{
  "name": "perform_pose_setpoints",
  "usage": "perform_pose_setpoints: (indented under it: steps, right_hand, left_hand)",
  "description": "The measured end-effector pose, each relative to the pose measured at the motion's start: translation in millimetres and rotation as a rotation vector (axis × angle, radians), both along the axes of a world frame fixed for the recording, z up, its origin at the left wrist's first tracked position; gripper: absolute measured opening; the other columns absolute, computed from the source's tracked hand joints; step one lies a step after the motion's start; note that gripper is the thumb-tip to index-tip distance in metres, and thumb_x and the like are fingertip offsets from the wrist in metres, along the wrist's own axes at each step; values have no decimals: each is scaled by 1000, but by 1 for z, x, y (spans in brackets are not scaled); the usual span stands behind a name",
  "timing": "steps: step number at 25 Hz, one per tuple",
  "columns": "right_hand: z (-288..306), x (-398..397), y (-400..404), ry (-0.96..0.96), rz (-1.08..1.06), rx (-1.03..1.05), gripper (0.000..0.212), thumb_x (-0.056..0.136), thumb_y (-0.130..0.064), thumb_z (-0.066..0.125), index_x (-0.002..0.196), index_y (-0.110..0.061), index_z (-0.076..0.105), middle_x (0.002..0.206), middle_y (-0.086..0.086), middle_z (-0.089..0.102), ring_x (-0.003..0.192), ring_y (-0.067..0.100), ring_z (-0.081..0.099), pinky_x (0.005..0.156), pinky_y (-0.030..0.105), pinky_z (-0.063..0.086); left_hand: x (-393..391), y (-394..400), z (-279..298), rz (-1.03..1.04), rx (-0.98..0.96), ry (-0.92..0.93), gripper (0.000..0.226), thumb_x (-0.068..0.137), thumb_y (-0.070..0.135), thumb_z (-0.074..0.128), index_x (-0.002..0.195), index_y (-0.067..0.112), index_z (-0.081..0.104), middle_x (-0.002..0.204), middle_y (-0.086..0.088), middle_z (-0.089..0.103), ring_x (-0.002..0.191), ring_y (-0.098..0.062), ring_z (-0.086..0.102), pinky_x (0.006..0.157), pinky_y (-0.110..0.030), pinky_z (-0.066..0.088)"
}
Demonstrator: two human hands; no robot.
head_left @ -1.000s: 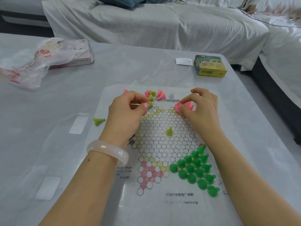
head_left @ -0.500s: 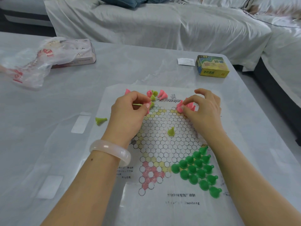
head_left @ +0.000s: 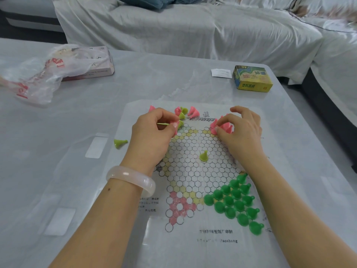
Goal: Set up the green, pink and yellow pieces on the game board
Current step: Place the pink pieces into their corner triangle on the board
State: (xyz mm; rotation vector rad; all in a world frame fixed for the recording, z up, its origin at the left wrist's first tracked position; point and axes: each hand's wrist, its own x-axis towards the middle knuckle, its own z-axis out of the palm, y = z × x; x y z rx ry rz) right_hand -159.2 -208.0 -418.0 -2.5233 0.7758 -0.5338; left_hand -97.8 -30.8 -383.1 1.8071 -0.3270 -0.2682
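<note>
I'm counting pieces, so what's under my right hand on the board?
Pink pieces cluster at the right hand, whose fingertips pinch one. The palm and wrist cover the game board beyond them, so any further pieces there cannot be seen.

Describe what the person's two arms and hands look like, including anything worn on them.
Both forearms are bare, with no sleeves in view. The left hand has a thick, smooth, translucent milky-white bangle round its wrist, and a small dark mole shows on the forearm just below it. The right hand and its wrist wear nothing visible: no ring, watch or glove. No rings show on the left hand either.
</note>
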Motion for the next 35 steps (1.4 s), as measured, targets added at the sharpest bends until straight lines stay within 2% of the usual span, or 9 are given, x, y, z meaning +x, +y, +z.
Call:
perform_pose_setpoints:
  steps: [9,13,17,19,22,26,29,33,35]
  right_hand:
    - [0,-3,0,26,15,13,12,78,-32,64,90,-28,64,132,-1,43,130,22,24,102,41,23]
    - [8,-5,0,-112,31,70,12,80,-22,62,90,-28,63,127,-1,47,125,20,31,102,38,27]
    - [27,-8,13,-188,303,91,16,83,-20,61,95,-30,63,113,-11,52,112,8,41,92,12,24]
    - [32,-10,22,-162,492,45,19,83,-21,62,98,-32,62,103,-18,55,106,5,46,90,12,28]
    - [33,-11,28,-162,630,-2,20,81,-22,65,99,-29,65,93,-17,60,96,3,51,85,14,35]
    - [34,-11,29,-218,647,-24,12,79,-22,67,90,-26,67,81,-18,59,83,2,50,75,11,36]
    - [34,-12,26,-242,569,30,10,79,-24,67,88,-26,68,76,-24,56,78,-1,51,72,12,41]
    - [33,-22,15,-285,436,149,13,82,-18,63,89,-29,66,79,-27,57,78,-1,55,73,18,47]
    - [34,-25,10,-289,403,156,17,83,-14,61,89,-29,65,80,-26,57,75,-3,55,71,14,46]
  left_hand:
    - [0,-1,-1,-1,-26,-14,20,85,8,60,77,27,61,73,6,64,72,-12,61,85,-32,53]
    - [0,-2,-3,7,-39,-7,17,86,9,59,81,25,62,75,5,66,73,-10,64,79,-22,53]
    - [-1,-3,-3,1,-181,99,10,86,2,57,81,7,63,71,-3,68,63,-8,65,70,-18,56]
    - [-2,-4,-4,-14,-246,145,6,86,1,56,84,3,62,68,-4,67,58,-7,64,65,-17,56]
    - [-4,-6,-4,-31,-300,224,5,86,0,56,90,3,59,64,-5,67,51,-6,61,57,-15,53]
    - [-8,-12,-6,-73,-196,213,7,85,3,58,85,11,59,57,0,64,45,-4,57,46,-14,47]
    - [-9,-12,-3,-92,-107,155,8,85,7,60,83,15,61,67,0,66,48,-4,59,49,-14,48]
    - [7,3,3,27,130,-90,14,85,13,60,77,25,62,78,6,64,68,-11,60,64,-24,50]
    - [25,7,4,72,278,-217,12,86,14,57,83,22,64,80,9,62,72,-12,57,73,-29,46]
